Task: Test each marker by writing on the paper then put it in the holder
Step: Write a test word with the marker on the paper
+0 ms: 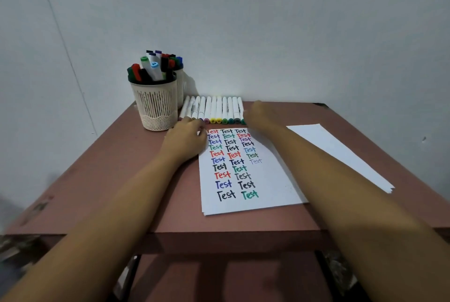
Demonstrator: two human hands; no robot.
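Observation:
A row of several white markers [214, 109] lies along the table's far edge, coloured caps toward me. In front of it lies a sheet of paper [265, 187] covered with "Test" written in red, blue, green and black. A cream mesh holder [155, 104] full of markers stands at the far left. My left hand [185, 139] rests palm down at the paper's top left corner, fingertips by the leftmost markers, holding nothing. My right hand [255, 114] is blurred at the right end of the marker row; its fingers are hard to make out.
A second holder [181, 82] with markers stands behind the first, against the wall. A stack of blank sheets [341, 153] lies on the right of the small brown table [117, 167]. The wall is close behind the table.

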